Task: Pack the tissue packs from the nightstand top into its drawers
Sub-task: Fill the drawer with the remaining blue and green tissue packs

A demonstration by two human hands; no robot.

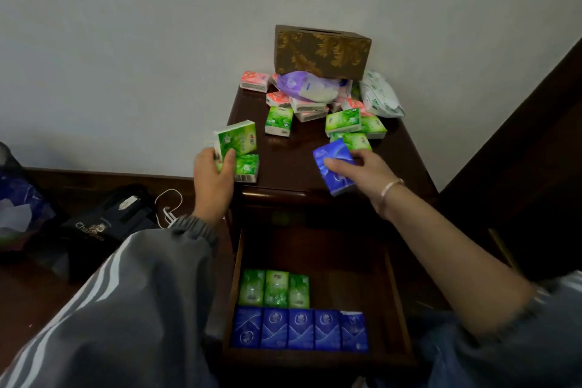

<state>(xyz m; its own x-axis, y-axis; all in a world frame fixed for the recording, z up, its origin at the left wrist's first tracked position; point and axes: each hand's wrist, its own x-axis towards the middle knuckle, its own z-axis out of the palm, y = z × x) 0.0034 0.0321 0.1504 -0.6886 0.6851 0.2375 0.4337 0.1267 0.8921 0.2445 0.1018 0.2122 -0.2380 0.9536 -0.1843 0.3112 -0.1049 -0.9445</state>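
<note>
While the left hand (211, 174) grips two green packs (237, 149), the right hand (356, 168) pinches a blue pack (335, 165).

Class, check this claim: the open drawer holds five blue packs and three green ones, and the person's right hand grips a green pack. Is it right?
One slip. The right hand grips a blue pack, not a green one, as the head view shows; the left hand holds the green packs. The drawer count of five blue and three green stands.

black bag (104, 225) with white lettering beginning "Cha", rest blurred, logos on tissue packs (279, 120) unreadable
</note>
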